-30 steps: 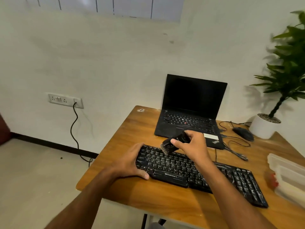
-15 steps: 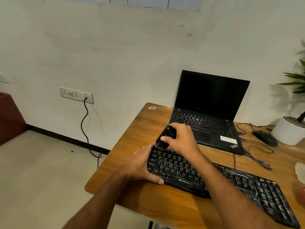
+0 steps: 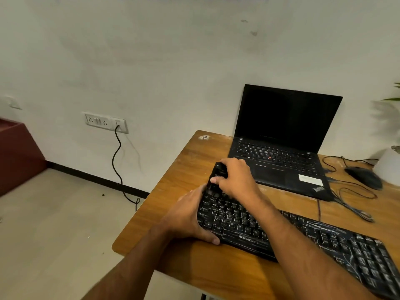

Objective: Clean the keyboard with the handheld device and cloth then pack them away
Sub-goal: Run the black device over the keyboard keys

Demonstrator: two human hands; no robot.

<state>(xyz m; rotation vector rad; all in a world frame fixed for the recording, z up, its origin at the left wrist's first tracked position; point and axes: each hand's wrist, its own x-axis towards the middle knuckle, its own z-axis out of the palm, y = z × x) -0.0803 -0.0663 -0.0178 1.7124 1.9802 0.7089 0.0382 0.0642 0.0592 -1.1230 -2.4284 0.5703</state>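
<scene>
A long black keyboard (image 3: 303, 237) lies slantwise on the wooden desk (image 3: 181, 169). My left hand (image 3: 188, 217) grips the keyboard's left end, thumb on its front edge. My right hand (image 3: 236, 178) holds a small black handheld device (image 3: 217, 172) upright, its lower end pressed down on the keys at the keyboard's top left corner. The device's tip is hidden between my hands. No cloth shows in this view.
An open black laptop (image 3: 281, 152) with a dark screen stands behind the keyboard. A black mouse (image 3: 363, 177) and loose cables (image 3: 350, 204) lie at the right, beside a white plant pot (image 3: 389, 165). The desk's left edge drops to the floor; a wall socket (image 3: 106, 122) holds a cable.
My right hand has carried the device left along the keyboard to its top left corner and stood it upright. The view has swung left, so the box at the right is out of frame.
</scene>
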